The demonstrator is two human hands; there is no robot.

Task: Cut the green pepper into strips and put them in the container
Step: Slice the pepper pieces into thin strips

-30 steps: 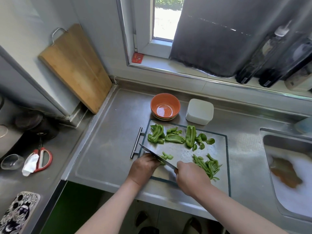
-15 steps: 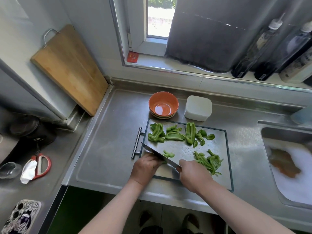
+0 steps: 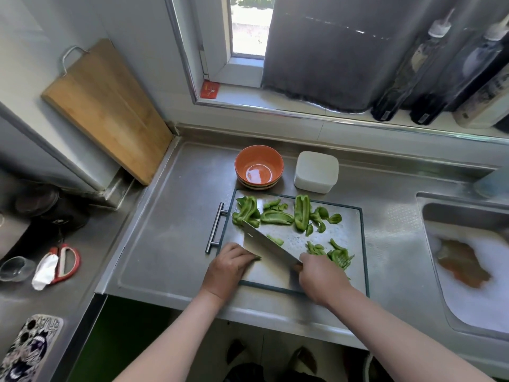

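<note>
A steel cutting board (image 3: 354,224) lies on the counter with large green pepper pieces (image 3: 275,215) along its far edge and cut strips (image 3: 334,253) at its right. My right hand (image 3: 321,277) grips the handle of a cleaver (image 3: 265,245), whose blade slants up to the left. My left hand (image 3: 230,267) sits curled at the blade's near side, over a pepper piece that it mostly hides. A small green bit (image 3: 275,239) lies beyond the blade. An orange bowl (image 3: 259,166) and a white square container (image 3: 316,171) stand behind the board.
A wooden board (image 3: 106,106) leans in the left corner. The sink (image 3: 473,260) at right holds foamy water. Red scissors (image 3: 64,261), a glass (image 3: 15,268) and a phone (image 3: 24,351) lie on the lower left counter. Dark bottles (image 3: 413,78) stand on the sill.
The view has shifted slightly. Both hands and the cleaver stay at the board's near edge, with the blade a little further left across the pepper.
</note>
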